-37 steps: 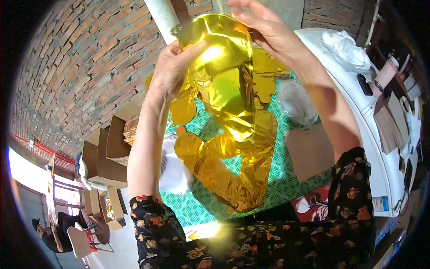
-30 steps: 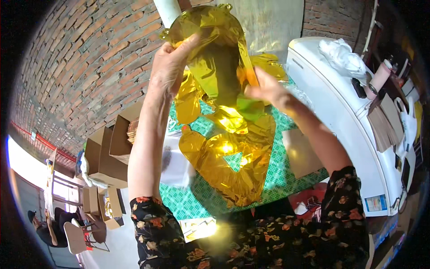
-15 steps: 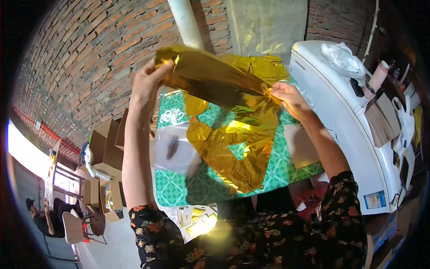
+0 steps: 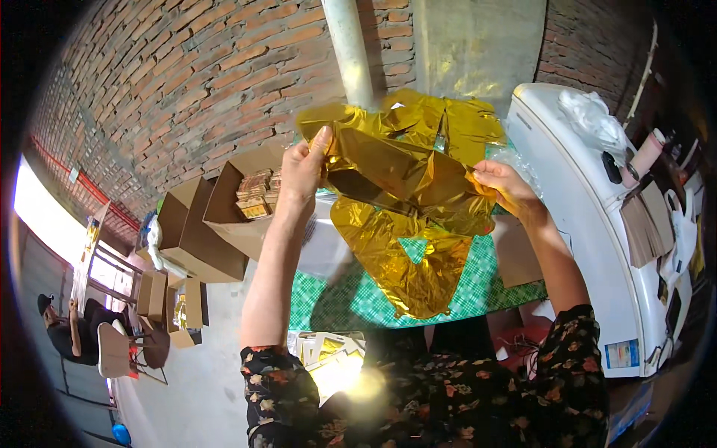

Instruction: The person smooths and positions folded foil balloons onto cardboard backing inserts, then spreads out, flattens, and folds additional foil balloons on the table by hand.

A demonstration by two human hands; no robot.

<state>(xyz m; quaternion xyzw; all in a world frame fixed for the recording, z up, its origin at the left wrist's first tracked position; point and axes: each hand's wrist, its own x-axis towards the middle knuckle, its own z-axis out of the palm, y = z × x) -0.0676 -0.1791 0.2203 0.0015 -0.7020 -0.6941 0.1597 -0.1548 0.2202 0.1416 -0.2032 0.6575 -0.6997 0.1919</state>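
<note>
Above the table I hold a flat gold foil balloon [image 4: 396, 160] stretched sideways between both hands. My left hand [image 4: 302, 166] pinches its left end, thumb on top. At the right end, my right hand [image 4: 509, 188] grips the foil between thumb and fingers. Below it, another flat gold foil balloon [image 4: 388, 272] with a triangular opening lies crinkled on the green patterned tablecloth [image 4: 485, 280]. More gold foil [image 4: 470, 123] is spread at the table's far side. The held foil hides part of what lies underneath.
Clear plastic bags [image 4: 325, 243] lie left on the table, a brown cardboard sheet [image 4: 519, 254] right. A white appliance [image 4: 567, 194] borders the right side. Open cartons [image 4: 198, 231] stand left, one with bundled packs [image 4: 258, 193]. Farther left a person [image 4: 71, 328] sits.
The view has shifted, bringing the cartons at left more into sight. The held foil now sags and folds more, with my hands somewhat closer together; both keep hold of it.
</note>
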